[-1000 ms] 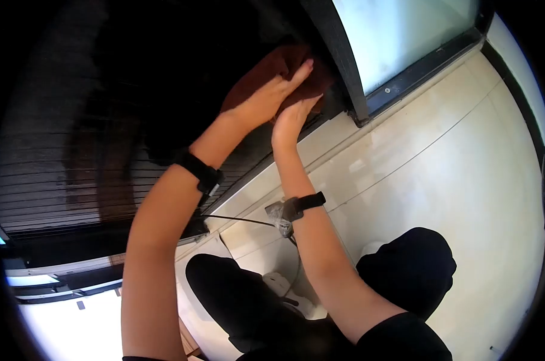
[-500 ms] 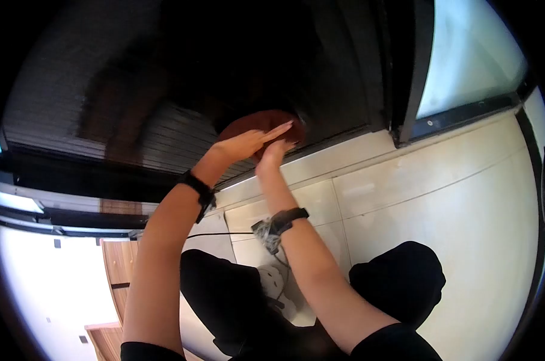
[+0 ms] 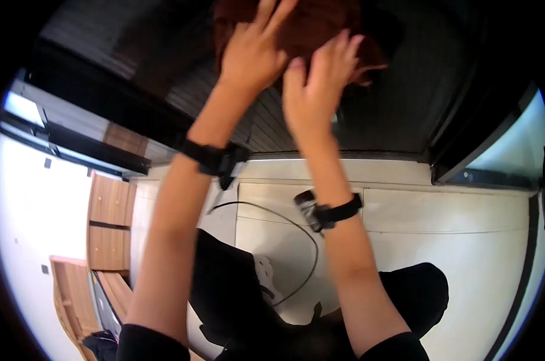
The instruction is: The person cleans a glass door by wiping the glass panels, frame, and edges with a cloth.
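Note:
A reddish-brown cloth [image 3: 314, 21] lies bunched against a dark, glossy panel [image 3: 404, 102] in front of me. My left hand [image 3: 254, 54] rests on the cloth's left part with its fingers spread and stretched upward. Lower and to the right, my right hand [image 3: 320, 84] touches the cloth's lower edge, fingers extended and thumb apart. A loose corner of cloth sticks out past the right fingertips. Both hands are slightly blurred. Each wrist carries a black strap with a small device, the left device [image 3: 224, 162] and the right device [image 3: 312, 210].
A black cable [image 3: 311, 240] curves over the pale tiled floor [image 3: 416, 207] between my knees. A white shoe [image 3: 265, 277] shows beside my left leg. Wooden furniture [image 3: 110, 201] stands at the left. A dark frame [image 3: 447, 168] with a light pane is at the right.
Both hands have moved up the panel with the cloth and are farther apart. The cloth now appears larger and more spread out. My view has turned slightly, and more cable shows.

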Available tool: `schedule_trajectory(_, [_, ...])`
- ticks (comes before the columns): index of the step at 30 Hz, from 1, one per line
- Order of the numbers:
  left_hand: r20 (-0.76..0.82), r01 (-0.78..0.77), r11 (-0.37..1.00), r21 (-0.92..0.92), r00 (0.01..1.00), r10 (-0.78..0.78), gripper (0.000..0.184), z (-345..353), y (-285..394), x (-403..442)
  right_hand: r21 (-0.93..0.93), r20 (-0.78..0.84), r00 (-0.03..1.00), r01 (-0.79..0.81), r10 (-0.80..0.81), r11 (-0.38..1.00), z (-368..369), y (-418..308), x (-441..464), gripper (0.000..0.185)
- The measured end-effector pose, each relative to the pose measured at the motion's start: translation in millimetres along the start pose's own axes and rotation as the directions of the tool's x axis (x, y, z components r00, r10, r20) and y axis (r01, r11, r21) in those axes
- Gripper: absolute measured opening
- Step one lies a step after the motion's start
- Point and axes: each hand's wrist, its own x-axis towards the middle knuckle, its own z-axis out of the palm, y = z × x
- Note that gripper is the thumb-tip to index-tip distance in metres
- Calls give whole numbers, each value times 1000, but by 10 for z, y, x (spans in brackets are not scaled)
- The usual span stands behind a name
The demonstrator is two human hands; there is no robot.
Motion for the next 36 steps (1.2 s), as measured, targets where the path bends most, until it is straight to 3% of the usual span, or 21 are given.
schedule_trajectory(2, [-80,169,964,205,985,-156,77,294,-43,-238,-114,16,995,102,-101,988,-19,206,72,54])
schedule_trajectory(3, [-314,92,981,172,949,-34,72,413,-50,-323,-167,73,988,145,-135,975,-6,251,29,54])
schedule_trajectory(5, [-361,247,945,215,919,-158,70,778,-9,-732,-252,178,972,197,-154,948,15,405,-265,53])
schedule_trajectory(7, [-245,350,909,224,923,-295,69,1159,63,-1285,-311,286,950,218,-128,925,51,628,-732,52])
schedule_trajectory(8, [-145,349,932,97,932,-333,69,1210,113,-1572,-339,350,931,231,-105,912,37,769,-1001,52])
schedule_trajectory(9, [-27,347,935,80,938,-345,68,1277,94,-1840,-360,458,883,286,-99,888,11,919,-1276,51])
schedule_trajectory(11, [-60,477,878,38,878,-475,67,1277,168,-2161,-361,584,803,387,-117,849,-33,970,-1457,51])
schedule_trajectory(14, [-63,648,757,-84,754,-653,67,1154,15,-2113,-293,714,699,349,-39,890,171,733,-1378,52])
schedule_trajectory(15, [-38,700,698,-153,701,-712,69,1048,-26,-2059,-298,733,672,453,-102,840,271,531,-1163,53])
schedule_trajectory(17, [-161,685,658,-313,644,-748,70,763,-253,-1777,-277,748,621,611,-233,741,474,124,-714,57])
schedule_trajectory(18, [-302,650,716,-254,650,-697,70,610,-435,-1661,-263,739,603,669,-301,695,620,-72,-474,59])
schedule_trajectory(20, [-395,639,694,-330,574,-717,69,280,-794,-1483,-139,659,548,762,-516,632,952,-390,-63,59])
schedule_trajectory(23, [-590,652,700,-292,454,-668,68,103,-1341,-1587,-55,546,406,890,-733,452,1440,-868,129,55])
schedule_trajectory(24, [-620,659,680,-321,397,-677,68,94,-1475,-1695,56,691,231,928,-686,368,1479,-1146,110,58])
schedule_trajectory(26, [-609,660,664,-351,377,-698,67,189,-1548,-1959,57,705,233,923,-670,381,1781,-979,-105,59])
schedule_trajectory(28, [-560,797,556,-234,357,-748,69,437,-1503,-2240,113,787,170,905,-593,410,1882,-935,-446,56])
schedule_trajectory(30, [-535,815,443,-372,202,-821,72,838,-1374,-2515,209,835,68,878,-546,430,1872,-778,-770,56])
schedule_trajectory(33, [-334,941,246,-234,159,-929,77,1209,-1130,-2748,357,881,-130,813,-454,460,1842,-628,-1028,60])
schedule_trajectory(34, [-337,942,229,-245,139,-931,77,1215,-1096,-2710,371,878,-150,814,-454,448,1842,-642,-1029,60])
schedule_trajectory(36, [-396,890,243,-386,77,-915,78,1183,-1131,-2578,330,864,-88,842,-496,426,1896,-681,-938,63])
